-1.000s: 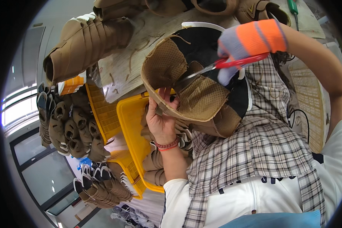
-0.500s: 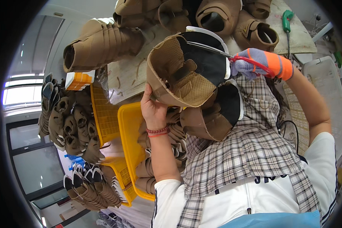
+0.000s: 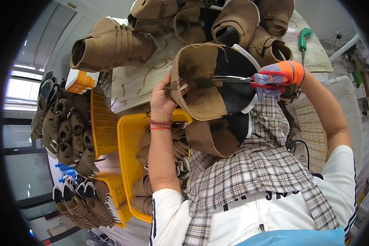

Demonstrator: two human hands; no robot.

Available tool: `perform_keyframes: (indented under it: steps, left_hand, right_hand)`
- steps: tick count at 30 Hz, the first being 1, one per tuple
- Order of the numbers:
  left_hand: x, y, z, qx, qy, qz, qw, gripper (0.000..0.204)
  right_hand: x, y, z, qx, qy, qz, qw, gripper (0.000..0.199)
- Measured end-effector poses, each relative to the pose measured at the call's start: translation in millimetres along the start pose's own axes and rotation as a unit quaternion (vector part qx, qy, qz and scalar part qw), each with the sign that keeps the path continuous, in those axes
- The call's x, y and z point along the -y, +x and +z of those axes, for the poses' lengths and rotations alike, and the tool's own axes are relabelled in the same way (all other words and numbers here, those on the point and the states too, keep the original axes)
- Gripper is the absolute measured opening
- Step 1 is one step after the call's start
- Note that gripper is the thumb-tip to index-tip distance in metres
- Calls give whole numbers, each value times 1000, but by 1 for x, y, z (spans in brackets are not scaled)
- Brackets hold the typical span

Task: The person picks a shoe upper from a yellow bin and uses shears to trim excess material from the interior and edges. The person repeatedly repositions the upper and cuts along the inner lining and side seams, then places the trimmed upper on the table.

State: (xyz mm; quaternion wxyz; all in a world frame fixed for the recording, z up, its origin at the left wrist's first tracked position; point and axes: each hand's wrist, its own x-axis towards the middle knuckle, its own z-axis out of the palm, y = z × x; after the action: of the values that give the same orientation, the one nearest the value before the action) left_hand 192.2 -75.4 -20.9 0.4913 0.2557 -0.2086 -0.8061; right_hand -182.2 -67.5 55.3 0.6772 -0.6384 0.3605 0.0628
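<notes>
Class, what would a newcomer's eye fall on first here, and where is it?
Probably the red-handled scissors, held in the gloved right hand and pointing across a brown shoe upper, which the bare left hand holds. Next, perhaps, the large yellow basket to the left of the checked apron.

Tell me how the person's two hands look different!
The right hand wears an orange-and-grey glove, while the left hand is bare. The right hand grips red-handled scissors, while the left hand holds the brown shoe piece. Both hands are holding something.
</notes>
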Motion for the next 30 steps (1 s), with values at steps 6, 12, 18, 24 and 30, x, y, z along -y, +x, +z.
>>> perform_keyframes:
  steps: [6,12,18,24,30]
  left_hand:
    - [2,0,7,1,8,-22,1000,30]
    - [4,1,8,15,22,-23,999,31]
    - [8,-1,8,1,24,-23,999,32]
    - [12,-1,15,12,12,-24,1000,31]
    - [10,0,16,9,43,-36,998,20]
  right_hand:
    - [13,3,-11,11,-64,-7,998,79]
    - [18,11,-19,41,-73,12,996,76]
    - [19,18,-25,87,-41,17,995,67]
    - [16,20,-28,97,-103,26,990,84]
    - [18,13,-23,33,-78,36,996,55]
